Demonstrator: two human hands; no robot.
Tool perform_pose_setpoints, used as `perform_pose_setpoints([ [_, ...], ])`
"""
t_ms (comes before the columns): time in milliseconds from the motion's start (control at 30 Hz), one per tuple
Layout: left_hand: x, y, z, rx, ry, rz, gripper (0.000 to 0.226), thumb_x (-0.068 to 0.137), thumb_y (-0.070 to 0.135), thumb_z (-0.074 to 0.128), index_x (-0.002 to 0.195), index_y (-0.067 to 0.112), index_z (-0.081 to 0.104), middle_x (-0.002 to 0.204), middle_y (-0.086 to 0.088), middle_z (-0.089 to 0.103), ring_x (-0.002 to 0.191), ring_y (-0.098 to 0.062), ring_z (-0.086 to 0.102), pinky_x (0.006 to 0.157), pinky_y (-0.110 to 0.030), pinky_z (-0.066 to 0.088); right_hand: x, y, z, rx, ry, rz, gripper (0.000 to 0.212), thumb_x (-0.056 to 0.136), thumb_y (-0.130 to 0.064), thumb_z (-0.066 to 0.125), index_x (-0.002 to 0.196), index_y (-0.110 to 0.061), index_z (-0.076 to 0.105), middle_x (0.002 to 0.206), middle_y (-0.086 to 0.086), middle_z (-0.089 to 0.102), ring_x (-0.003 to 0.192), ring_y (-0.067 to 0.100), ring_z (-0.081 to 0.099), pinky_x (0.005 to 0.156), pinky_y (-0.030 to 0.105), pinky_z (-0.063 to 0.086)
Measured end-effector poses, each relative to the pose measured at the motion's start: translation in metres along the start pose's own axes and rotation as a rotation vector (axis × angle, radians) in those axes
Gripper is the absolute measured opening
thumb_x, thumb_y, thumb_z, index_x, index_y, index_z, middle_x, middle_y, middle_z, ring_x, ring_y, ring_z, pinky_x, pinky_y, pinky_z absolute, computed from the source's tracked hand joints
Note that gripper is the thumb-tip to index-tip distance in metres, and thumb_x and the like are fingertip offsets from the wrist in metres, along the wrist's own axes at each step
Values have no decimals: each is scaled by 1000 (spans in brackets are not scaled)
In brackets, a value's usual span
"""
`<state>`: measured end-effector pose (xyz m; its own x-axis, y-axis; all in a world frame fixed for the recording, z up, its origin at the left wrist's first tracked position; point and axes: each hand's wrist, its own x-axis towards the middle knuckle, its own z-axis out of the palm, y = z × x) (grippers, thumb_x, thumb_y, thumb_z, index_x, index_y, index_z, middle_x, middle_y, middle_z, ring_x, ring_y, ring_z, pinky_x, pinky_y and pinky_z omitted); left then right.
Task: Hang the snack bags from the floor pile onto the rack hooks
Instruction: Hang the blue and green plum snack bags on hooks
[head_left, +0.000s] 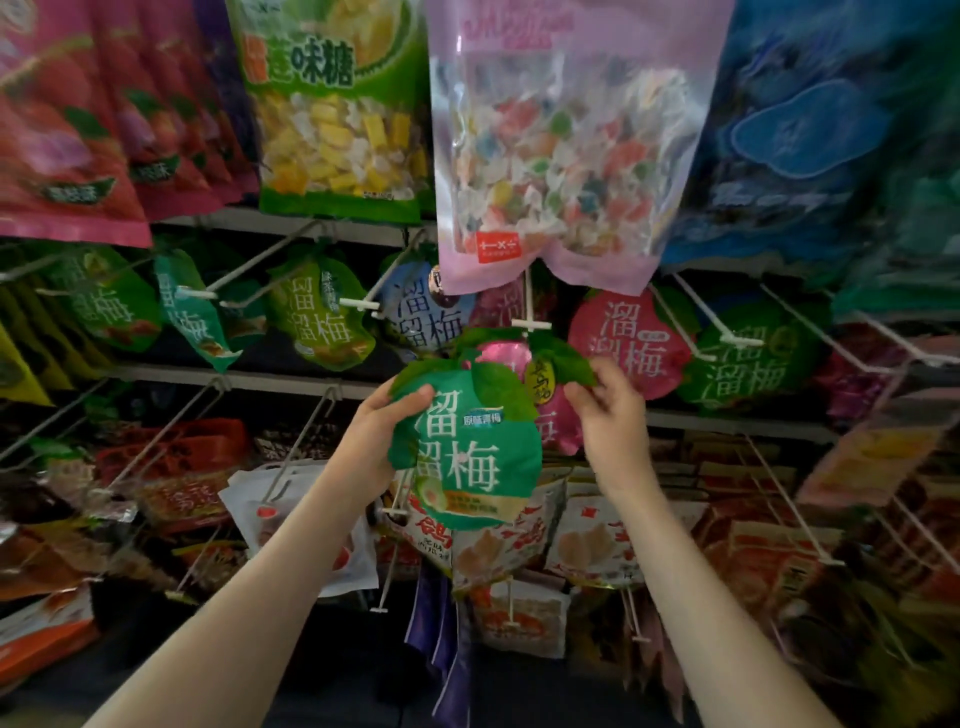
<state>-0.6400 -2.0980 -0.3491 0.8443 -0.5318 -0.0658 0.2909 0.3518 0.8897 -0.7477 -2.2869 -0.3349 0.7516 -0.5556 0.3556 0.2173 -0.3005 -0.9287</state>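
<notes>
Head view | green snack bag (470, 457) held up just below the hook tip (530, 325) | left hand (371, 441) clasps its left edge | right hand (608, 410) pinches the leaf-shaped top flap | likely light, crinkly, slippery film; steer by the top flap, near where the hang hole probably sits.

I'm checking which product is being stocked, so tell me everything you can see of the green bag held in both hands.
The green bag is a glossy, rounded, fruit-shaped pouch with leaf-shaped flaps on top, large white Chinese characters and a pale fruit picture near the bottom. It is upright, slightly crumpled, facing the camera. The left hand grips its left edge; the right hand pinches a leaf flap at upper right. It sits just below a white hook tip, in front of a pink bag, not yet hung.
</notes>
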Motion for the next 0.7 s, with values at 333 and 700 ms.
perform_pose_setpoints([
  [333, -9, 8, 11, 38, 9, -21, 19, 87, 9, 57, 104, 10, 64, 89, -9, 72, 76, -24, 70, 61, -32, 57, -15, -17, -8, -34, -137, 29, 8, 93, -18, 56, 101, -20, 55, 95, 1, 65, 88, 13, 62, 80, 32, 51],
  [700, 40, 5, 12, 150, 177, 21, 18, 86, 9, 65, 104, 12, 63, 94, -10, 72, 80, -26, 70, 68, -35, 57, 61, 10, 19, -204, 22, 86, 25, 85, -13, 66, 108, -15, 55, 98, -9, 62, 92, 9, 57, 78, 20, 42],
])
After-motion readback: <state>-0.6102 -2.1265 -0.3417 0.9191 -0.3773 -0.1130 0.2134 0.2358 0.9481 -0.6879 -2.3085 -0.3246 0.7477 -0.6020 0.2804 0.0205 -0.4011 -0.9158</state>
